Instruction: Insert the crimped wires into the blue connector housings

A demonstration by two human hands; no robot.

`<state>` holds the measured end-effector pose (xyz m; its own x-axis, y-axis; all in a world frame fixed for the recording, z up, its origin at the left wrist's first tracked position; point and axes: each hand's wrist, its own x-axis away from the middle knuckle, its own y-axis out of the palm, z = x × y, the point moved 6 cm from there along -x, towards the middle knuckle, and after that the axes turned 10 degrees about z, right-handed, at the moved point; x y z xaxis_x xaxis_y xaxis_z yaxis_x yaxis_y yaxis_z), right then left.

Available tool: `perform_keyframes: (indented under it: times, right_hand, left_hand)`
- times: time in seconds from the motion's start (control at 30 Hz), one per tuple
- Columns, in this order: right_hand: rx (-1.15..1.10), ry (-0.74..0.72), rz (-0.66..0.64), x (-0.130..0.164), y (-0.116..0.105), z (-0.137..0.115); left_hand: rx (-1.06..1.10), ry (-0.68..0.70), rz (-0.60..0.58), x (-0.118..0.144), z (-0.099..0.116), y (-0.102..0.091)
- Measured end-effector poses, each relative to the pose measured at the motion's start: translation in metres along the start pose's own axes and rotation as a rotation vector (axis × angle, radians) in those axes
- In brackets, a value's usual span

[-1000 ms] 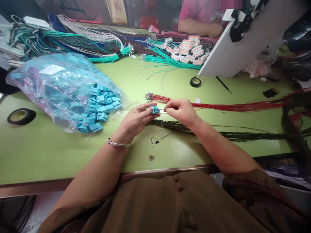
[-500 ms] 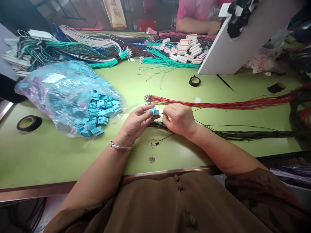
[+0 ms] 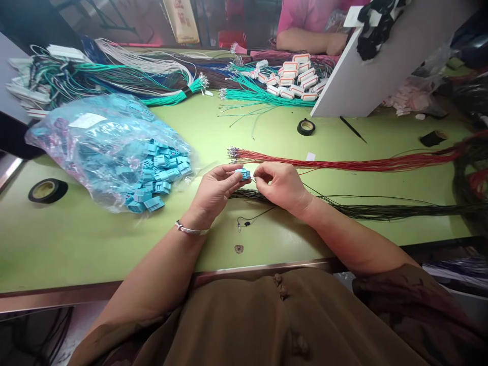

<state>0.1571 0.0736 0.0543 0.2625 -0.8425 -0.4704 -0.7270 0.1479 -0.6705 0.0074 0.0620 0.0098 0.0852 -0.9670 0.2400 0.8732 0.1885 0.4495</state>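
Blue plastic connector (image 3: pixel 243 174) sits pinched in the left hand (image 3: pixel 215 190), open face toward the right hand (image 3: pixel 280 184), whose fingertips pinch a thin dark wire (image 3: pixel 324 199) trailing right across the green table (image 3: pixel 76 239).

Green table (image 3: pixel 95 244), brown front edge. On it: clear bag (image 3: pixel 102 142) of blue connectors, left; tape roll (image 3: pixel 48 190) near the left edge; smaller tape roll (image 3: pixel 306 127) farther back; red wires (image 3: pixel 343 163); black wires (image 3: pixel 381 210); teal wires (image 3: pixel 263 96); white connectors (image 3: pixel 295 79); tilted white board (image 3: pixel 381 66), right rear.
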Motion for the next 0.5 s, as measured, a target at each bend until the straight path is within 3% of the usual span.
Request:
perform_keyframes:
  times: [0.33,0.4,0.5]
  right_hand:
    - [0.248,-0.041,-0.038,0.003,0.012,-0.003]
    - [0.206,-0.050,-0.063,-0.001,0.003,-0.008]
    - [0.118,-0.141,-0.040,-0.006,-0.028,-0.029]
  left_hand:
    - [-0.097,0.005,0.014,0.000,-0.008,-0.002]
    - [-0.114,0.050,-0.002,0.004,-0.002,0.000]
    - [-0.164,0.157,-0.018,0.012,0.012,0.006]
